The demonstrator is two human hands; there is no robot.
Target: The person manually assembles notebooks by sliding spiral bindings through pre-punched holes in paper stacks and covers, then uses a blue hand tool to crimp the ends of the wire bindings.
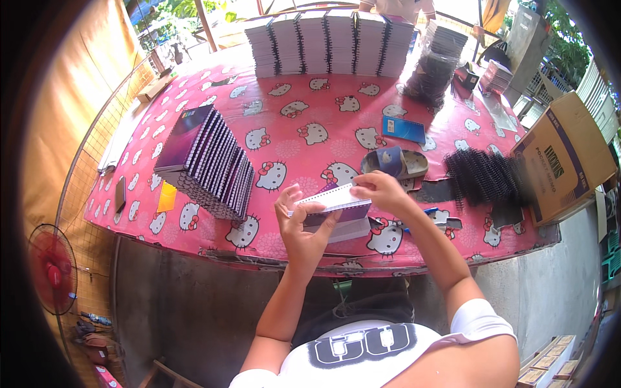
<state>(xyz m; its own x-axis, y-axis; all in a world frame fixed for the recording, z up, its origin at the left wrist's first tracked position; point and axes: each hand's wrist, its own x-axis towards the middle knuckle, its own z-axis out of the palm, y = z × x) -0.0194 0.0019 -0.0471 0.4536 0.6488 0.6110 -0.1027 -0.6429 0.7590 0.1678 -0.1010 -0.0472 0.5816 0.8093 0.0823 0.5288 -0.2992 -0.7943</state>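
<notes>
My left hand (303, 225) grips a small purple-covered notebook (336, 205) from below and the left, tilted up above the table. My right hand (381, 189) pinches the notebook's upper right corner at its punched white edge. Just beneath them a few unbound notebooks (352, 229) lie on the pink cartoon-cat tablecloth (297, 136). A pile of black spiral binding coils (485, 176) sits to the right of my right hand.
A slanted stack of bound purple notebooks (207, 161) lies at left. Tall stacks of white notebooks (330, 42) line the far edge. A sandal (396, 163), a blue booklet (403, 129), a bag of coils (430, 74), a cardboard box (566, 158) and a red fan (52, 268) are around.
</notes>
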